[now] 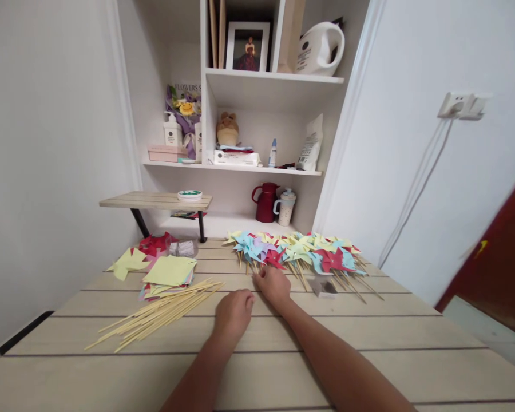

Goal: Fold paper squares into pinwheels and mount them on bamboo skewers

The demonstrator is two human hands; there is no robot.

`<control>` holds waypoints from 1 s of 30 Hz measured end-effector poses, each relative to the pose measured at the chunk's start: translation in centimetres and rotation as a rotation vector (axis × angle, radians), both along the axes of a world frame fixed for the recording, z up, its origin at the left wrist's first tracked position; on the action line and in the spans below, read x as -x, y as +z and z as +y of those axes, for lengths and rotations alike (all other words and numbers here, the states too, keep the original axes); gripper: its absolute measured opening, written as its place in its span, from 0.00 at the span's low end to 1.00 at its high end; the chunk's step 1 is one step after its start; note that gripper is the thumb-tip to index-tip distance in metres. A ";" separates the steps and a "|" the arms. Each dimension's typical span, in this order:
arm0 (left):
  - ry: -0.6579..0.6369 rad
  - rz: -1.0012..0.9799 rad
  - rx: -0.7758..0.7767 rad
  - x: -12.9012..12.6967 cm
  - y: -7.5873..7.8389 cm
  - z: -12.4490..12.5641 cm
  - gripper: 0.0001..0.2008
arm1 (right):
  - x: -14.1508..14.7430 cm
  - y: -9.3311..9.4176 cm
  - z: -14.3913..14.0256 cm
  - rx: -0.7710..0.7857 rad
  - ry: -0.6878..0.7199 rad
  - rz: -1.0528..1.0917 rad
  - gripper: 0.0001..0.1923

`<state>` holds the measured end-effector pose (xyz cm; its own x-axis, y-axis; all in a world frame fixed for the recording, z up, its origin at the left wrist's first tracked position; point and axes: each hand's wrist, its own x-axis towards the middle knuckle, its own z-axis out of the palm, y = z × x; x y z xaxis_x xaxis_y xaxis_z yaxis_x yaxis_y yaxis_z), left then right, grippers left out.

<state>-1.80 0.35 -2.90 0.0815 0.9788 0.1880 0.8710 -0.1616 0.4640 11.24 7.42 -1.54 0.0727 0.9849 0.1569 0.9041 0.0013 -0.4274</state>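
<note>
left hand [233, 313] fingers curled, empty; right hand [274, 284] fingers touching pinwheels [294, 252]; "FLOWERS" bouquet [186, 103]

Head cam, looks fwd and down over table [369, 343], shelves [274, 80] beyond, mid-range

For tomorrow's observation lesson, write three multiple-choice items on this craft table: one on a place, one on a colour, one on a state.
1. Where do the loose wooden sticks lie?
A. left of the hands
B. on the shelf
C. on the floor

2. What colour is the top sheet of the paper stack?
A. black
B. yellow
C. orange

3. What is the right hand doing?
A. holding a jug
B. lying flat at the table's near edge
C. reaching to the sticks of the pinwheels

Answers: 1 A, the sticks fan out on the table left of the left hand. 2 B, the top sheet is pale yellow. 3 C, its fingers meet the pinwheel pile's near edge.
</note>
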 end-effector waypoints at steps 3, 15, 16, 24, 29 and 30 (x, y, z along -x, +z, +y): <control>-0.013 -0.006 0.009 0.1 0.2 0.0 0.13 | -0.1 0.1 -0.2 -0.021 -0.015 0.022 0.12; -0.035 -0.049 0.033 0.2 0.7 0.2 0.12 | -5.5 2.6 -0.7 -0.095 -0.178 0.131 0.15; -0.035 -0.046 0.038 0.2 0.7 0.2 0.12 | -6.0 2.6 -0.6 -0.088 -0.196 0.136 0.15; -0.043 -0.028 0.039 0.1 1.1 0.1 0.13 | -7.2 1.5 0.0 -0.014 -0.276 0.134 0.12; -0.039 -0.043 0.031 0.2 1.0 0.1 0.12 | -7.1 1.4 0.0 0.016 -0.279 0.115 0.13; -0.042 -0.045 0.028 0.2 0.9 0.1 0.12 | -7.1 1.4 -0.1 0.020 -0.278 0.111 0.13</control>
<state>-1.99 0.49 -1.96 0.1149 0.9796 0.1649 0.8421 -0.1841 0.5070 18.38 7.32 -0.14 0.3559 0.9275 0.1141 0.8165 -0.2492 -0.5209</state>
